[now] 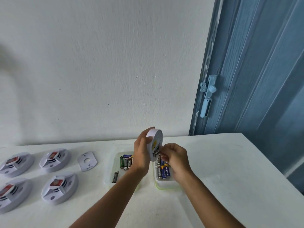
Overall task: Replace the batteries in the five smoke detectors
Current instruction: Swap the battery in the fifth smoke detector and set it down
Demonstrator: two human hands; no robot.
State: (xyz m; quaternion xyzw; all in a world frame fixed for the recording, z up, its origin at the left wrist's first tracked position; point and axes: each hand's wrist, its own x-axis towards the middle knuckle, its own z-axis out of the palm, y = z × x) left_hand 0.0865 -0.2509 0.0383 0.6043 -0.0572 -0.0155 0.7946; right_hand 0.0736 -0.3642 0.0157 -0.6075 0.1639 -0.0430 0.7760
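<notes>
My left hand (141,153) grips a white round smoke detector (154,139) on edge above the table, its back turned to the right. My right hand (175,156) pinches a black battery (157,151) at the detector's back. Two clear trays lie below: the left tray (109,176) holds several batteries (126,162), the right tray (166,185) holds several more batteries (163,170). Several other smoke detectors stand on the table's left, among them a detector at the back (55,160) and a detector near the front (60,187).
A loose white mounting plate (87,160) lies between the detectors and the left tray. The white table (230,178) meets a white wall behind. A blue door (256,71) with a pale latch (207,96) stands at the right, past the table's edge.
</notes>
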